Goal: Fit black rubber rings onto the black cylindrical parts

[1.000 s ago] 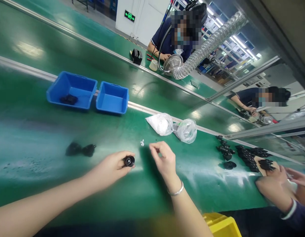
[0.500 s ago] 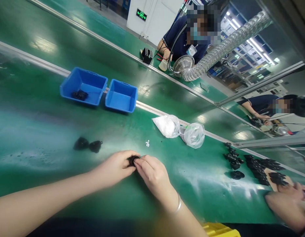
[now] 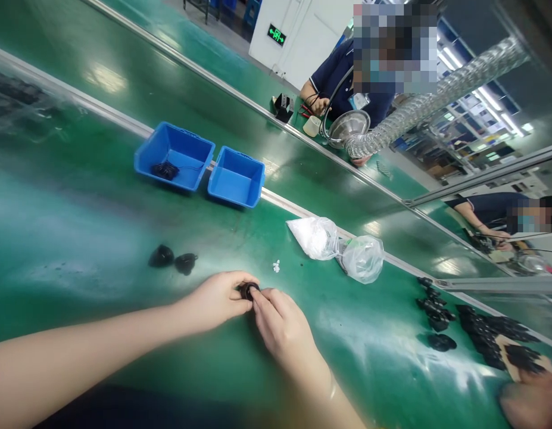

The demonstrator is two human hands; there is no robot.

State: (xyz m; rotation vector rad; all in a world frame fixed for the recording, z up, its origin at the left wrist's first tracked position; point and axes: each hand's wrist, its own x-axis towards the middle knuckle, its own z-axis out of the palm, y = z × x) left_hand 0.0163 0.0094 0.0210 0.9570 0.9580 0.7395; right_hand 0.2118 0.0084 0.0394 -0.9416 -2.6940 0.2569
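A small black round part [image 3: 248, 291] with a ring-like opening is gripped by my left hand [image 3: 217, 301], thumb and fingers curled around its side. My right hand [image 3: 280, 325] has its fingers pinched together, with the tips at the opening of that part. Whether a tiny piece sits between those fingertips is hidden. Just beyond the hands lies a little cluster of small white pieces [image 3: 276, 266] on the green tabletop [image 3: 240, 244]. To the left, two dark rounded parts [image 3: 162, 256] rest side by side.
Two blue bins [image 3: 237, 182] stand at the rail, the left one holding black parts [image 3: 165, 170]. Clear plastic bags [image 3: 315, 237] lie right of them. Black parts [image 3: 436, 310] pile up at right near another person's hand [image 3: 530, 399]. Two people sit across.
The view has shifted, so the bench and bins appear farther right. Both hands stay together at the black part, whose opening now shows more. The neighbour's hand at right has slipped partly out of frame.
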